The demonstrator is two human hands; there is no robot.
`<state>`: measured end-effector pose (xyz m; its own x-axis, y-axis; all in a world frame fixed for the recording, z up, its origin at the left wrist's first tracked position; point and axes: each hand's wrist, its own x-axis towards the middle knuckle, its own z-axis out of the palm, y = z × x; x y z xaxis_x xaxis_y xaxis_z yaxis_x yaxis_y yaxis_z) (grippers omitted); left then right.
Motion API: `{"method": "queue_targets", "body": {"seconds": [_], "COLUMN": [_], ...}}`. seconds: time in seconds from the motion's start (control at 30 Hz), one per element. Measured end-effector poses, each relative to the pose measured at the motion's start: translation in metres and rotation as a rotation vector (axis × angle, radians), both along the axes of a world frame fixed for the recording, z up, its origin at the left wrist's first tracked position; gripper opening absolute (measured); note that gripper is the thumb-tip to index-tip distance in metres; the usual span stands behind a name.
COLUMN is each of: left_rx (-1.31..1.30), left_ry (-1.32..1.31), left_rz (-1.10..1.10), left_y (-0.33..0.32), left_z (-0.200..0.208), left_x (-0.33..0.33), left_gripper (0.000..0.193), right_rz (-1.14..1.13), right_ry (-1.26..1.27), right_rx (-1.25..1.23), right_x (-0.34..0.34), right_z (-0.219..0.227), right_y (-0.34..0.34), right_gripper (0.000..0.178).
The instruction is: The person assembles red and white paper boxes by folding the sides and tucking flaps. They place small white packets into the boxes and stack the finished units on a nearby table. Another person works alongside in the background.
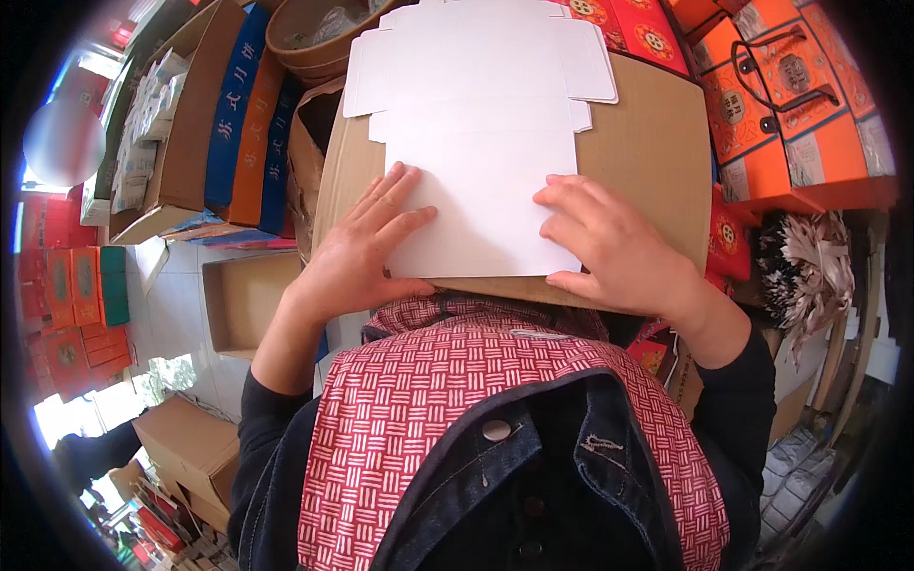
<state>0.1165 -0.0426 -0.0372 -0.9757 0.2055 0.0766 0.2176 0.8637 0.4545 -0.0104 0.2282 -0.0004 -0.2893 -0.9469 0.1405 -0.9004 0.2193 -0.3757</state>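
A flat white box blank (481,143) with cut side flaps lies unfolded on a brown cardboard surface (657,162) in front of me. My left hand (371,238) rests on its near left corner, fingers spread over the edge and thumb at the near edge. On the opposite side my right hand (614,238) touches the right edge, fingers apart and bent, thumb by the near right corner. Neither hand has closed around the blank. Its far end runs up to the top of the view.
Orange gift boxes, one with a dark handle (785,81), stand at the right, beside red boxes (652,33). Left are blue and orange boxes (233,124), a carton of small packets (152,133) and a shallow cardboard tray (248,305). A round tub (319,48) sits at the back.
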Motion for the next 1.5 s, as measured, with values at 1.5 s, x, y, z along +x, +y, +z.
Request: {"method": "queue_targets", "body": {"seconds": [1.5], "left_rx": [0.918], "left_ry": [0.161], "left_rz": [0.134], "left_y": [0.008], "left_z": [0.006], "left_x": [-0.009], "left_gripper": [0.038], "right_rz": [-0.017], "right_ry": [0.575], "right_rx": [-0.122], "right_x": [0.028], "right_z": [0.034], "right_y": [-0.056], "right_gripper": [0.052]}}
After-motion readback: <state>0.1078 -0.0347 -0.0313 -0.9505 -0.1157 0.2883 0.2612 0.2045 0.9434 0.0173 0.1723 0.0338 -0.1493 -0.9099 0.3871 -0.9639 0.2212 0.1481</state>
